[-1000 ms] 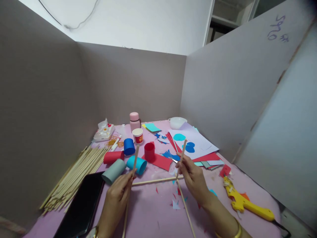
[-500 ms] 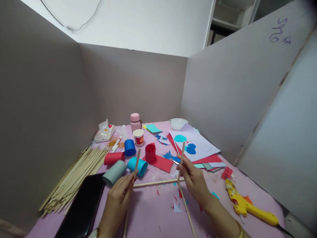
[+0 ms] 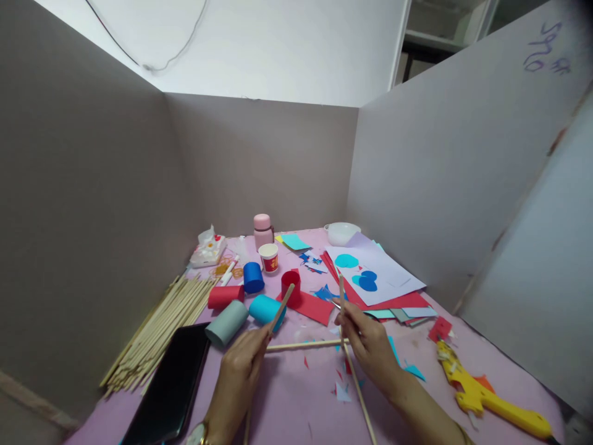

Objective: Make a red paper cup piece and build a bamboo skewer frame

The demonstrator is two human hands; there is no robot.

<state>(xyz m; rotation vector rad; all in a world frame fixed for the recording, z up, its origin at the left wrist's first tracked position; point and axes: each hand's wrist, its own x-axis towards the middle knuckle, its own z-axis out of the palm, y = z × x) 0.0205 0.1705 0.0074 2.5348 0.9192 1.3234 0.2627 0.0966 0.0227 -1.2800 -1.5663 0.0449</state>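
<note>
My left hand [image 3: 243, 371] is closed around a short wooden stick [image 3: 283, 305], whose free end leans up to the right. In my right hand [image 3: 368, 346] another short wooden stick [image 3: 341, 292] is pinched nearly upright, its foot at a corner of joined sticks. From that corner a long stick [image 3: 306, 345] runs left to behind my left hand, and a second one [image 3: 361, 395] slants toward me. Below my left wrist part of a further stick [image 3: 247, 428] shows. Whether the held sticks are fixed to the others I cannot tell.
At left lie a bundle of sticks [image 3: 155, 334] and a black phone [image 3: 167, 383]. Paper tubes, including a grey one [image 3: 227, 322], a paper cup [image 3: 269, 258] and a pink flask [image 3: 263, 232] stand beyond. A yellow glue gun [image 3: 491, 398] and paper sheets [image 3: 384, 272] are at right.
The stick in my left hand has tilted from nearly upright to leaning right. My right hand's stick stands straighter. The view has shifted slightly left.
</note>
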